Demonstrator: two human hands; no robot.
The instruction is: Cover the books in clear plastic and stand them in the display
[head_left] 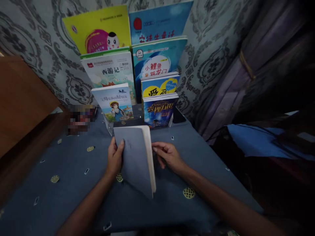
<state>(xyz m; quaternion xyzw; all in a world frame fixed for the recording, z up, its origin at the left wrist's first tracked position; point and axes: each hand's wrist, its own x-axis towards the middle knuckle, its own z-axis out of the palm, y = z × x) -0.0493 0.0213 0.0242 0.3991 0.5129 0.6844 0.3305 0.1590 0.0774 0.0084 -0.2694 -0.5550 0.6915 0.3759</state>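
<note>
Grey book [135,157] — long axis running away toward the rack — left hand [114,159] holds its cover, right hand [168,155] pinches pages.

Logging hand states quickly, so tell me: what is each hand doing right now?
Left hand: closed on the grey book.
Right hand: fingers curled at its page edge.

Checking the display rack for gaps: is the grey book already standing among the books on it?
No, the grey book is held by the left hand above the blue cloth, in front of the rack.
</note>
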